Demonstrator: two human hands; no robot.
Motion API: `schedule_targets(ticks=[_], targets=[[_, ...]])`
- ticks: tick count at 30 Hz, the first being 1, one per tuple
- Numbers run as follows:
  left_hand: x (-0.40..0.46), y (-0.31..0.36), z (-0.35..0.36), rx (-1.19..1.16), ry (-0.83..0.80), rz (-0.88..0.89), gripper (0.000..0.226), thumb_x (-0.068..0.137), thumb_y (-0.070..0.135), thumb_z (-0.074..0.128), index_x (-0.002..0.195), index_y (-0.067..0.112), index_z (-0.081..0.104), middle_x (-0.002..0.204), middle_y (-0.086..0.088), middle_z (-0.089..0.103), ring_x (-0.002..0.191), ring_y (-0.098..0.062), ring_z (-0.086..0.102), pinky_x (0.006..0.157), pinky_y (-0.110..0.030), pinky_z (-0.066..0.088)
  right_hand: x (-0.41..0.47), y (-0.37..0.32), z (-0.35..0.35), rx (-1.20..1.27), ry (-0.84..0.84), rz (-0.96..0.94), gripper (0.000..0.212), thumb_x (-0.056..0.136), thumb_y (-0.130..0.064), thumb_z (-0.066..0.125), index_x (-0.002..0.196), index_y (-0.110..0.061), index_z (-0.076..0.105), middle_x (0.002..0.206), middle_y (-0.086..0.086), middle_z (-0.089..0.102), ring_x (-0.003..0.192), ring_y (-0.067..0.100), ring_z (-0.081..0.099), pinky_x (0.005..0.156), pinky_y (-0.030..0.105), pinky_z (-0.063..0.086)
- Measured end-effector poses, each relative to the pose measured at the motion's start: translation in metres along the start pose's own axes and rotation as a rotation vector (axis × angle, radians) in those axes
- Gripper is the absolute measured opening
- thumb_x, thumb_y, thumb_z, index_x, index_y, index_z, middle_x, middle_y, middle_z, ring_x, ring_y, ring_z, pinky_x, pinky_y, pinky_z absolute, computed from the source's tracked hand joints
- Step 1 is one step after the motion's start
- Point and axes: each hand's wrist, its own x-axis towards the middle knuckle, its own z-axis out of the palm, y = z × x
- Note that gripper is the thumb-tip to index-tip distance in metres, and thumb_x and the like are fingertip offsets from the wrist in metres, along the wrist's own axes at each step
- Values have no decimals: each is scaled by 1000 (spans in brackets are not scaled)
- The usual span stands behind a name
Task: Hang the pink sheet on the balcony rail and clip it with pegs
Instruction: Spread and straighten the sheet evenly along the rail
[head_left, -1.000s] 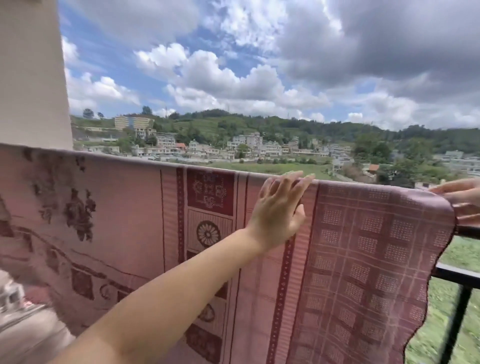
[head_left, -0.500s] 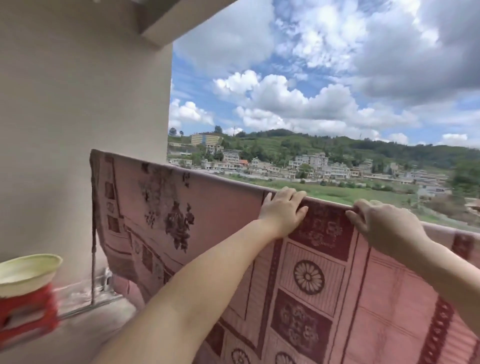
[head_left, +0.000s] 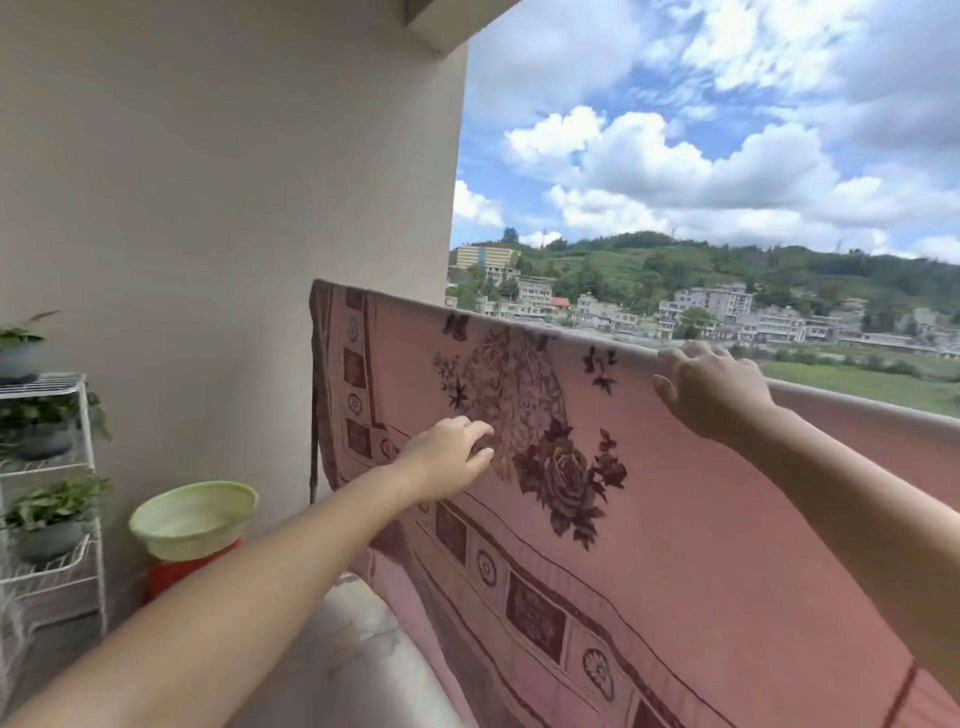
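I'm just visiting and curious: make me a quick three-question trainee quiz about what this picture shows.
1. True or false: pegs already clip the pink sheet along the rail.
2. Which hand rests on top of the sheet-covered rail? A) left hand B) right hand C) neither
3. Fill in: the pale green basin sits on a ____ stool beside the white plant rack.

Key
1. False: no pegs show anywhere along the sheet's top edge.
2. B: its fingers lie over the top edge, while the left hand touches the sheet's hanging face lower down.
3. Red.
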Motion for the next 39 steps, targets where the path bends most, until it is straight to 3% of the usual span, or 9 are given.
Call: schedule_targets(ticks=[8, 13, 18, 20, 23, 26, 33, 36, 39], targets=[[63, -134, -13, -148, 81, 75, 30, 95, 28, 38, 116, 19, 57, 107, 0, 59, 98, -17, 54, 85, -34, 46, 126, -108, 73, -139, -62, 53, 38, 94, -32, 35, 124, -10, 44, 124, 16, 55, 115, 32, 52, 94, 45, 37], [132, -205, 1, -176, 87, 147, 32, 95, 29, 38, 123, 20, 52, 112, 0, 59, 99, -14, 52, 86, -32, 46, 215, -165, 111, -136, -58, -23, 39, 96, -41, 31, 103, -6, 49, 89, 10, 62, 71, 26, 57, 50, 27, 35], [226, -292, -12, -167, 127, 171, 32, 96, 28, 39, 123, 19, 53, 116, -1, 60, 106, -17, 55, 92, -38, 47, 326, -237, 149, -181, -126, -78, 52, 95, -49, 30, 83, -7, 57, 61, -1, 49, 50, 12, 48, 39, 23, 33], [263, -336, -25, -158, 141, 152, 32, 96, 29, 39, 122, 19, 53, 116, -2, 61, 104, -17, 55, 91, -39, 48, 374, -276, 169, -112, -166, -104, 51, 96, -47, 27, 88, -7, 58, 63, -1, 49, 54, 14, 49, 44, 25, 36], [306, -405, -41, -218, 192, 87, 31, 95, 28, 39, 120, 18, 55, 117, -1, 61, 105, -17, 56, 91, -37, 48, 436, -340, 199, -26, -171, -184, 45, 99, -38, 27, 100, -5, 57, 88, 10, 61, 70, 23, 52, 61, 32, 48], [345, -480, -47, -256, 201, 19, 31, 95, 28, 39, 119, 18, 56, 120, -1, 61, 106, -16, 56, 92, -36, 48, 495, -396, 228, -54, -157, -205, 43, 100, -34, 26, 111, -4, 55, 106, 14, 64, 79, 28, 56, 63, 32, 43], [454, -655, -36, -382, 206, -38, 29, 95, 27, 39, 115, 19, 59, 107, 0, 65, 99, -18, 60, 89, -36, 49, 606, -505, 287, -74, -190, -151, 47, 100, -36, 21, 121, -2, 46, 115, 15, 62, 99, 30, 63, 73, 35, 54], [513, -729, -39, -443, 174, -42, 29, 94, 23, 40, 114, 15, 61, 109, -2, 64, 101, -17, 58, 90, -33, 46, 650, -542, 300, -159, -316, -124, 41, 100, -35, 21, 115, -11, 51, 89, 5, 60, 87, 22, 65, 71, 32, 58], [583, -795, -55, -527, 236, -92, 29, 93, 21, 42, 114, 12, 61, 112, -7, 65, 105, -22, 59, 91, -31, 45, 699, -581, 314, -194, -363, -102, 51, 96, -45, 20, 107, -8, 53, 89, 5, 57, 58, 11, 52, 47, 23, 47]])
